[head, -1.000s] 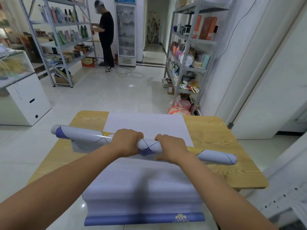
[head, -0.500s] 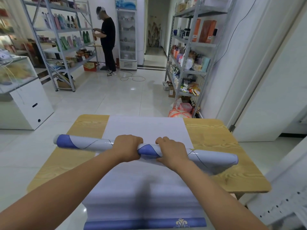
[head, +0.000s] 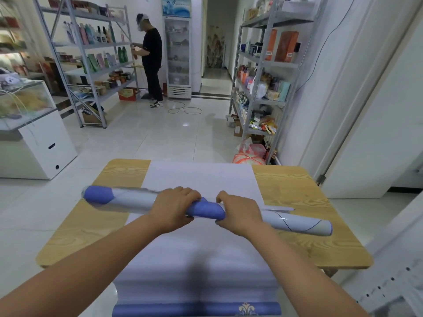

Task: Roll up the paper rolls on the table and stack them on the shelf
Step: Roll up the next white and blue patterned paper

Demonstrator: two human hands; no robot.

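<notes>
Gripping with left hand (head: 176, 208) and right hand (head: 240, 211), both curled round the middle of a paper roll (head: 297, 223) lying across a flat sheet (head: 201, 177) on the table (head: 297, 186); likely light, springy, slick, so best held centrally and tight.

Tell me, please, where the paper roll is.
Head view: the paper roll lies across the flat sheet on the table, left hand and right hand gripping its middle.

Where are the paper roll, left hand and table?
paper roll (head: 132, 201), head view, pale stretch near its left end.
left hand (head: 175, 205), head view, back of the hand.
table (head: 297, 186), head view, bare wood at right.
</notes>
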